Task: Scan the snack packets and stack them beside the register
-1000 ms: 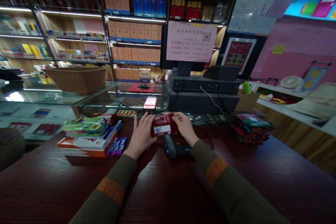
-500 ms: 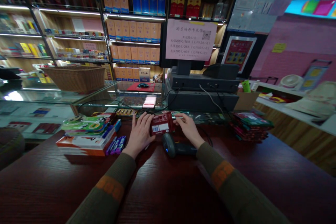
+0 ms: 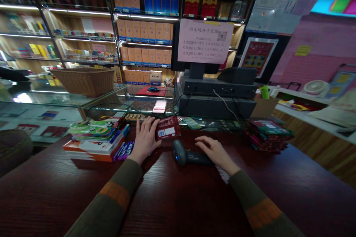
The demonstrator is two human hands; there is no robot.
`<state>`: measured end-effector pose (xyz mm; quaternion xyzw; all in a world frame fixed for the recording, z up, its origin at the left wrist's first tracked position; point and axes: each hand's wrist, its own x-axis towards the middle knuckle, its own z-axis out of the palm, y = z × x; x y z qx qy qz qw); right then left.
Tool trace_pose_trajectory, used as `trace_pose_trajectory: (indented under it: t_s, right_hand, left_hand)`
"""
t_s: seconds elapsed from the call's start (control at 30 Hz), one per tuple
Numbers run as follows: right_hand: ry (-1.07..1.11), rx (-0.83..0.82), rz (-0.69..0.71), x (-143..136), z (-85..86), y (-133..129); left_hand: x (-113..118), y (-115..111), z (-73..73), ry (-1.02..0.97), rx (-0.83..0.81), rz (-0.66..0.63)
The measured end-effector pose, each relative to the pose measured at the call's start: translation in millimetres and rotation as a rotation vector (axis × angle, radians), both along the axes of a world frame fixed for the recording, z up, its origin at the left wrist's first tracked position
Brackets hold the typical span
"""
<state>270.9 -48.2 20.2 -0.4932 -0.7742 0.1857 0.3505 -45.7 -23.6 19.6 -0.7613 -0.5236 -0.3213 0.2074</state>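
My left hand (image 3: 145, 139) holds the left end of a dark red packet (image 3: 167, 128), whose printed label and barcode face me. My right hand (image 3: 214, 152) has its fingers apart, holds nothing, and hovers by the handle of a black barcode scanner (image 3: 180, 153). The scanner lies on the dark wooden counter (image 3: 172, 200), its head just below the packet, with a small blue light on it. Left of my left hand are purple packets (image 3: 125, 150) and a stack of boxes (image 3: 90, 148) with green packaging on top.
A pile of dark red packets (image 3: 269, 137) lies at the right. Behind the counter stand a register with a paper-covered screen (image 3: 204, 40), a phone (image 3: 159, 107), a mouse (image 3: 153, 89) and a wicker basket (image 3: 86, 81). A cable runs behind the scanner.
My right hand has let go of the packet and moved right and down. My left hand still has the packet, now tilted and slightly higher. The view has shifted a little.
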Motion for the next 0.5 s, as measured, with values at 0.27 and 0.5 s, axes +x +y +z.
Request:
trace_pose_trajectory:
  t_s: [0.27, 0.5]
  right_hand:
    - [-0.302, -0.009, 0.106, -9, 0.5, -23]
    - [-0.444, 0.051, 0.117, -20, -9.1, -22]
  left_hand:
    - [-9, 0, 0.3, 0.000, -0.004, 0.026]
    - [-11, -2, 3.5, -0.025, -0.004, 0.007]
